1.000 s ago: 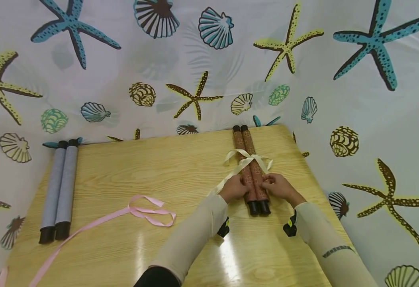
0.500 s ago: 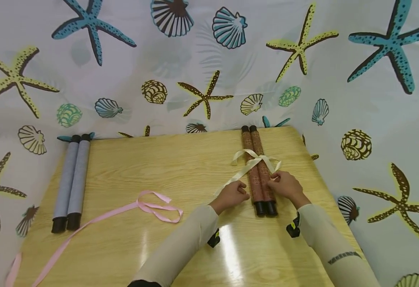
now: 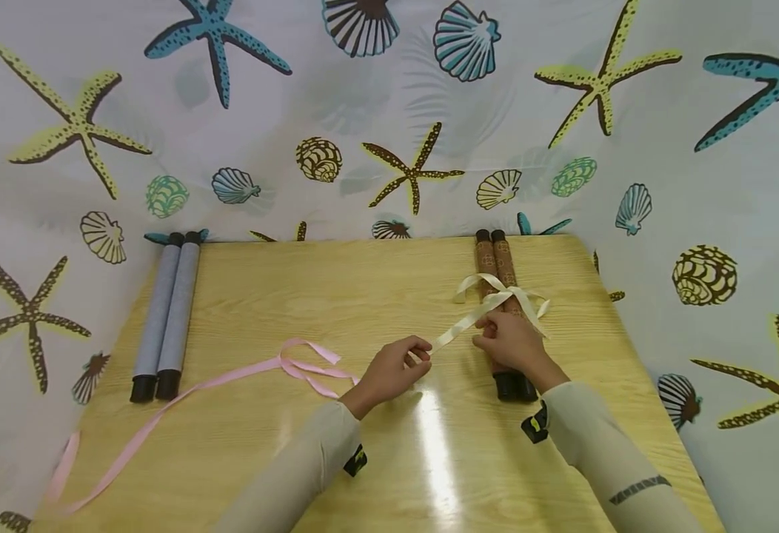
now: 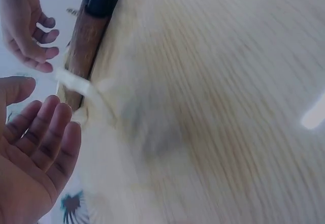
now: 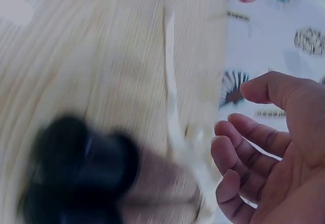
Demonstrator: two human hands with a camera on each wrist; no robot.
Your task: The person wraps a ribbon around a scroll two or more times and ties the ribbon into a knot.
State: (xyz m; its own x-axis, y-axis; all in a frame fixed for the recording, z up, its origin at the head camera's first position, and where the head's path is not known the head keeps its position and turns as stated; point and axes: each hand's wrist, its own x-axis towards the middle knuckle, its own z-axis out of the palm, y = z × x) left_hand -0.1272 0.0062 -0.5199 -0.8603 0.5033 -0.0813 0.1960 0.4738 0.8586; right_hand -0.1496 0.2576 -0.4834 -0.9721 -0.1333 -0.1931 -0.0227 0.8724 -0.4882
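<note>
Two brown patterned scrolls [image 3: 506, 268] with black ends lie side by side on the right of the table in the head view. A cream ribbon [image 3: 506, 293] is tied round them in a bow, and one tail runs left toward my left hand [image 3: 396, 366]. That hand's fingers are loosely bent, thumb apart, in the left wrist view; nothing shows between them. My right hand [image 3: 512, 344] is over the scrolls' near part and hides some of it. In the right wrist view, its thumb and relaxed fingers [image 5: 254, 153] stand apart, holding nothing.
Two grey scrolls [image 3: 179, 307] with black ends lie at the table's left. A long pink ribbon [image 3: 219, 377] trails across the left and middle of the wooden table [image 3: 336, 289]. Cloth printed with shells and starfish [image 3: 412, 174] surrounds the back and sides.
Both hands were at the sides of the brown scrolls. My left hand has moved left, away from them, and my right hand has shifted left over them. The head view has turned left.
</note>
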